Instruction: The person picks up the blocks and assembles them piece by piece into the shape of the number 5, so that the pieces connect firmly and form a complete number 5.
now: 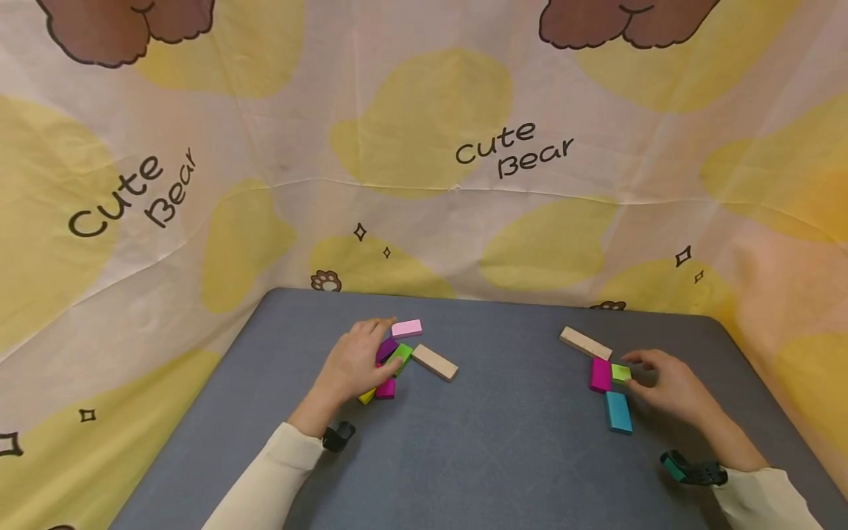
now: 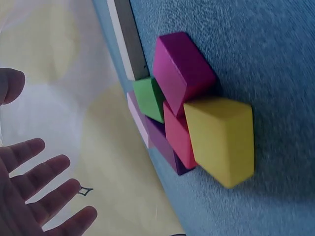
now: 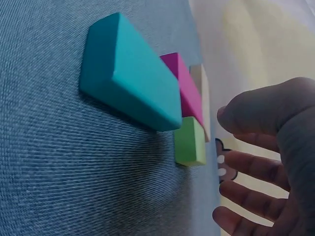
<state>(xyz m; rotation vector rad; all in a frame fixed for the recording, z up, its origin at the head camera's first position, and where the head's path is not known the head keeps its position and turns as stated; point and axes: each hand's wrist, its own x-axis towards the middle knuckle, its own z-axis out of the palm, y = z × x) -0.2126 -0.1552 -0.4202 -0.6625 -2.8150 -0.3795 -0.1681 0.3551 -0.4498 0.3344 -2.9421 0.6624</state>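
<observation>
My left hand (image 1: 354, 362) is over a cluster of colored blocks, its fingers spread and holding nothing in the left wrist view. That cluster has a yellow block (image 2: 221, 140), a magenta block (image 2: 179, 69), a red-pink block (image 2: 178, 135), a green block (image 2: 148, 100), a purple block (image 2: 165, 142) and a pink block (image 1: 407, 328). At the right, my right hand (image 1: 672, 389) curves loosely beside a light green block (image 3: 189, 142), apart from it in the right wrist view. The light green block adjoins a magenta block (image 1: 600, 375); a blue block (image 1: 618, 412) lies just nearer.
One plain wooden block (image 1: 434, 363) lies right of the left cluster; another wooden block (image 1: 586, 343) lies behind the right group. The grey-blue table (image 1: 503, 442) meets a yellow and pink printed cloth (image 1: 424, 243) at its back and sides.
</observation>
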